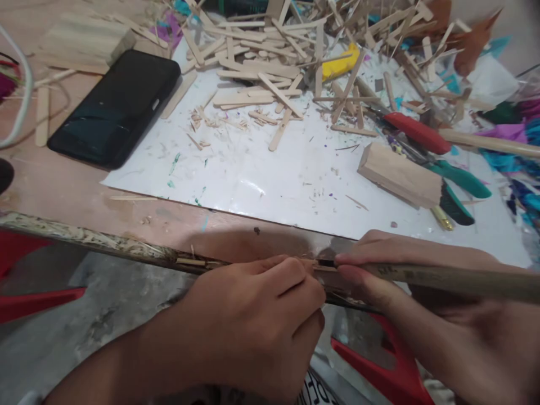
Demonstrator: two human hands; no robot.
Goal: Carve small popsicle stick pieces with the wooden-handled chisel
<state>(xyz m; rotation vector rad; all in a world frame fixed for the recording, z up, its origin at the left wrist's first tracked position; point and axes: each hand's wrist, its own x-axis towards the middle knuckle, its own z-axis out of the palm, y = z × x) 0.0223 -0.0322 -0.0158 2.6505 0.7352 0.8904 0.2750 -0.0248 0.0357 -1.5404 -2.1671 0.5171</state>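
Observation:
At the table's front edge, my left hand [270, 315] is closed, its fingertips pinched on a thin wooden strip [324, 270] that pokes out on the right. Most of the strip is hidden behind the fingers. My right hand [379, 275] is wrapped round a long wooden-handled tool [455, 281], whose short dark tip points left and lies against or just above the strip. The exact contact cannot be made out. Another short piece of wood [189, 261] lies along the edge, left of my left hand.
White paper [261, 180] covers much of the table [84, 180]. Craft sticks [253, 70] are heaped at the back. A black phone [118, 107] lies left; a wooden block [400, 175], a red handle [417, 132] and a teal handle [462, 179] lie right. Red plastic [383, 365] shows below.

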